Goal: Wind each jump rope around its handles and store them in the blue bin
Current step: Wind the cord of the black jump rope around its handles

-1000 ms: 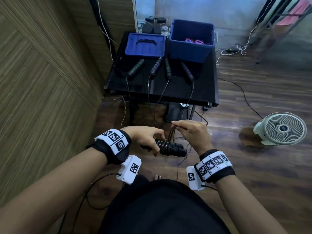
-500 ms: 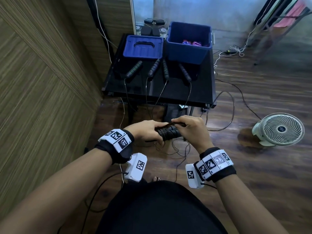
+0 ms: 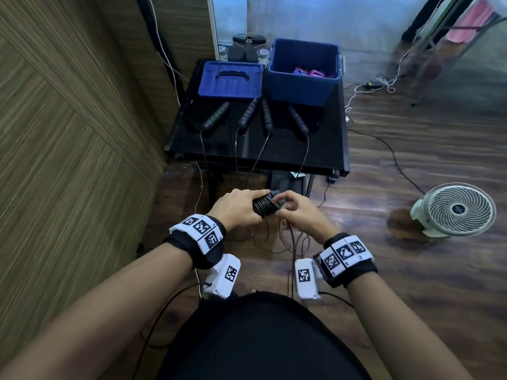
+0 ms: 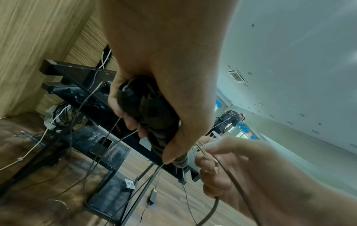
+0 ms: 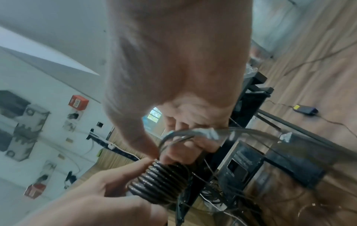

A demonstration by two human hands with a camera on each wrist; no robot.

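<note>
From the head view, the left hand (image 3: pixel 238 209) clamps the paired jump rope handles (image 3: pixel 264 206) as a fixed spool in front of the body, well short of the open blue bin (image 3: pixel 303 74) on the desk (image 3: pixel 326 149). In the left wrist view, its fingers curl fully around them. In the right wrist view, the right hand (image 5: pixel 185 125) pinches the loose cord (image 5: pixel 193 134) against the coils (image 5: pixel 164 180), probably to lay another turn.

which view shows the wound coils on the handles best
The right wrist view: the rope coils fill the centre, each turn distinct, beside the left hand. The head view shows them small between both hands. The left wrist view shows mostly handle ends, coils hidden by fingers.
</note>
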